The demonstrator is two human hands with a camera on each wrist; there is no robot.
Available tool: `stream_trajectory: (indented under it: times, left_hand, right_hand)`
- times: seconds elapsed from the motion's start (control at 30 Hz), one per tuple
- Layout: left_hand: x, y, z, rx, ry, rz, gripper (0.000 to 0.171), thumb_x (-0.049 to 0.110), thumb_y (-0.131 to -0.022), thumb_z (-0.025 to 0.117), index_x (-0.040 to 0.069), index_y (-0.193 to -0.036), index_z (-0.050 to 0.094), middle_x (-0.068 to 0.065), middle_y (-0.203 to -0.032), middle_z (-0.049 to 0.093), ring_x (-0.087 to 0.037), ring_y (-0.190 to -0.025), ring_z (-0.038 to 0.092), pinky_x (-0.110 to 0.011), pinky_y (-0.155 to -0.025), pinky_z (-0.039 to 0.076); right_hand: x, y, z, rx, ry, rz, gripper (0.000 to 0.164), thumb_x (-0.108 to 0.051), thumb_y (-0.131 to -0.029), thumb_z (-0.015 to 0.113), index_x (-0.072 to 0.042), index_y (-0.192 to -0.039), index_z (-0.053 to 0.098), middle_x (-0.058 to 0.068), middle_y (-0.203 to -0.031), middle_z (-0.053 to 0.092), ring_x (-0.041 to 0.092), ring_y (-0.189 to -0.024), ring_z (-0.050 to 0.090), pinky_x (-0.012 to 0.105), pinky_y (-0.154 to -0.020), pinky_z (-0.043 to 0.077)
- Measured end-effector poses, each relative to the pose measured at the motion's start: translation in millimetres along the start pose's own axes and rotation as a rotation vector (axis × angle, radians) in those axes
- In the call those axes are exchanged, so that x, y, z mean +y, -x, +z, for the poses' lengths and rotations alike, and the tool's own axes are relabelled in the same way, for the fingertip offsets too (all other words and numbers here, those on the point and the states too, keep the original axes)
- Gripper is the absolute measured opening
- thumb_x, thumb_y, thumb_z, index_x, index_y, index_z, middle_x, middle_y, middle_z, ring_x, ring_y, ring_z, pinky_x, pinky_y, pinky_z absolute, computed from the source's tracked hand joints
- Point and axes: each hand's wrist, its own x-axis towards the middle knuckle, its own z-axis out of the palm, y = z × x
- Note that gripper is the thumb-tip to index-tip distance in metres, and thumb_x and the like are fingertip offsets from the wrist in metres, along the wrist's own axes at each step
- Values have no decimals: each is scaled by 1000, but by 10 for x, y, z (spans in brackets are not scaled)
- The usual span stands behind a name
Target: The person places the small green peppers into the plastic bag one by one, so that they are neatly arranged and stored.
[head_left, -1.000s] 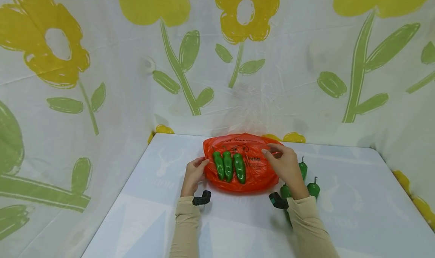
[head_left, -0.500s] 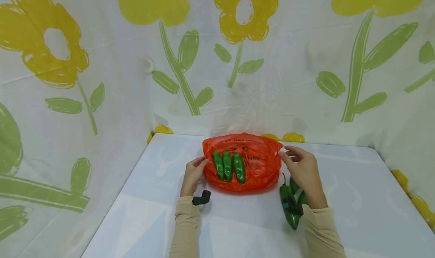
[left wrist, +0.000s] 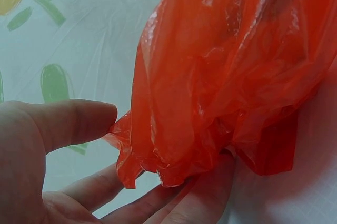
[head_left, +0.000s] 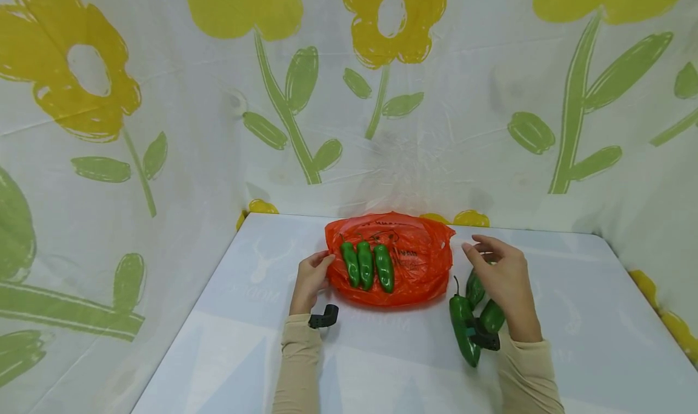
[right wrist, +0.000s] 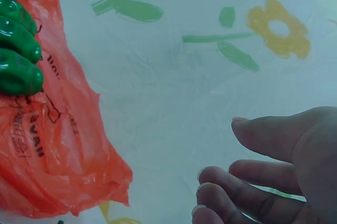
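A red plastic bag [head_left: 422, 274] with black print lies spread on the table, and three green peppers [head_left: 366, 265] rest side by side on its left half. At the bag's left edge my left hand [head_left: 309, 283] pinches the plastic; in the left wrist view the thumb [left wrist: 79, 121] is on top and the other fingers lie beneath. To the right of the bag hovers my right hand [head_left: 504, 280], fingers loosely bent, holding nothing. A gap separates it from the bag's right corner [right wrist: 113, 182] in the right wrist view.
Several more green peppers [head_left: 463, 329] lie on the table [head_left: 382, 365] below and beside the right hand, partly hidden by it and the wrist camera [head_left: 484, 336]. A flower-printed sheet [head_left: 463, 117] hangs behind and at the sides.
My right hand has moved right, off the bag's right side and out past its corner. The left hand has kept its place on the bag's left edge.
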Motion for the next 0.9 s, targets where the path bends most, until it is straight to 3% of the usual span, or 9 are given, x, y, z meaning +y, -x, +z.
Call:
stream_trajectory:
  times: [0.2,0.4,0.47,0.6,0.73,0.8,0.9]
  left_hand:
    - [10,-1,2,7,-7,-2,51,35,-102,62,7,-144,60,-19,-140,63,-25,-108,65,-27,-74,60]
    - [8,3,-3,-1,-6,-7,51,35,-102,62,7,-145,59,-18,-142,62,-26,-112,64,-28,-77,60]
    - [4,6,0,2,-7,-4,50,35,-102,62,7,-144,60,-18,-142,62,-27,-113,64,-29,-78,60]
    - [-3,11,5,3,-17,10,50,35,-102,62,7,-143,60,-18,-143,62,-28,-118,63,-33,-82,60]
    - [0,11,14,2,-23,12,51,35,-102,62,7,-144,60,-18,-144,61,-30,-120,62,-36,-86,61]
    - [-1,11,16,2,-23,11,51,35,-102,61,6,-144,59,-18,-145,61,-30,-121,62,-37,-87,61]
    - [-2,21,18,3,-24,3,51,34,-102,61,6,-144,59,-18,-145,61,-30,-121,62,-37,-88,60]
  right_hand:
    - [75,36,-74,47,-8,35,50,-39,-100,66,-2,-134,67,25,-118,73,35,-102,68,11,-66,48]
    - [142,89,-155,81,-33,97,51,-39,-99,67,-1,-134,67,24,-118,71,-3,-80,60,14,-60,52]
    - [173,109,-181,89,-47,105,50,-37,-100,67,-1,-134,67,23,-116,72,-10,-73,56,14,-59,53]
    - [227,148,-232,110,-76,132,49,-36,-99,68,-1,-133,67,1,-98,73,-9,-70,59,15,-59,54]
    - [289,187,-286,131,-102,165,48,-34,-98,70,-1,-133,68,-25,-85,62,-8,-69,62,14,-60,54]
    - [319,203,-305,146,-101,182,48,-34,-98,70,-1,-133,68,-26,-85,61,-9,-68,62,13,-60,54]
    - [369,218,-323,169,-93,213,47,-33,-98,70,-1,-132,68,-14,-89,69,-10,-65,62,12,-60,54]
